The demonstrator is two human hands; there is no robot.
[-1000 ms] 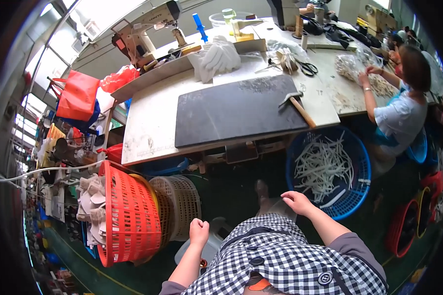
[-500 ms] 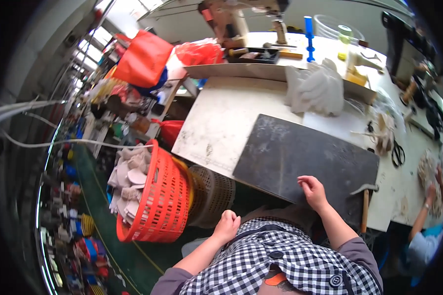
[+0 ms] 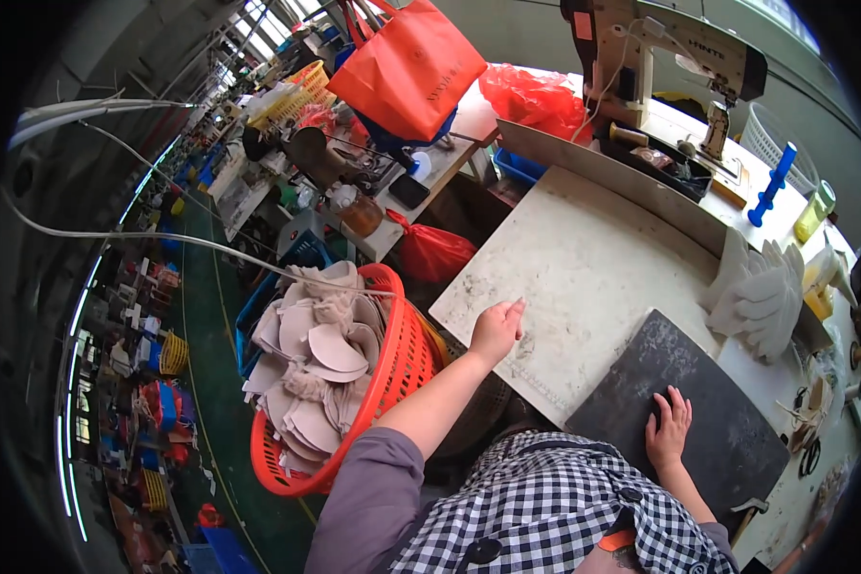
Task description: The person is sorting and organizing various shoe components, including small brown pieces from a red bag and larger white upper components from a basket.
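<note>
My left hand [image 3: 496, 331] is held over the near left edge of the white tabletop [image 3: 584, 251], between it and the orange basket; its fingers are curled together and nothing shows in them. The orange plastic basket [image 3: 404, 330] is heaped with pale pinkish cut pieces [image 3: 335, 349], some in fluffy bundles. On the dark board [image 3: 713, 392] my right hand [image 3: 670, 428] rests with fingers spread, holding nothing. Beside that forearm, partly hidden, lies a hammer [image 3: 754, 506]. A stack of white, petal-like pieces [image 3: 761, 292] stands past the board's far edge.
A sewing machine [image 3: 631, 57] stands at the back, behind a low grey barrier [image 3: 612, 177]. A red bag [image 3: 407, 67] and a tied red plastic bag [image 3: 432, 251] are at the left. A white cable [image 3: 163, 239] hangs across the left side. Scissors [image 3: 810, 457] lie at right.
The view has swung left, bringing the basket nearer the middle. My left arm has reached forward from my lap to the tabletop edge. My right hand has opened and lowered onto the dark board.
</note>
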